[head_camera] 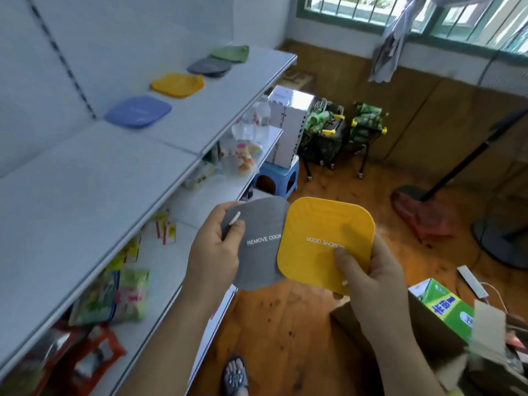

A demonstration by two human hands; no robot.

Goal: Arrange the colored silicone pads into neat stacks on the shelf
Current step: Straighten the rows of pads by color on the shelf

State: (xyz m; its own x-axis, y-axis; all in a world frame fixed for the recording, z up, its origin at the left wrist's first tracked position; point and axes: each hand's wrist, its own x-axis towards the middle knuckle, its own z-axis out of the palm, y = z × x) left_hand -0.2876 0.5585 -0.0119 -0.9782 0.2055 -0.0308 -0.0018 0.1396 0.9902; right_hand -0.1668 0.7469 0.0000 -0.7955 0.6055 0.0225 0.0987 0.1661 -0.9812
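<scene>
The left hand (215, 252) grips a grey pad (258, 244) with its fingers closed on the pad's left edge, while the right hand (371, 278) pinches a yellow pad (323, 238) at its lower right, the yellow one overlapping the grey pad's right edge in the air beside the shelf (85, 190). On the top shelf, four pad stacks sit apart in a row: blue (138, 112), yellow (177, 85), grey (209, 66) and green (230, 53).

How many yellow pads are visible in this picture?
2. One yellow pad is in the right hand; one lies on the top shelf, between the blue and grey ones. More may be stacked beneath it.
</scene>
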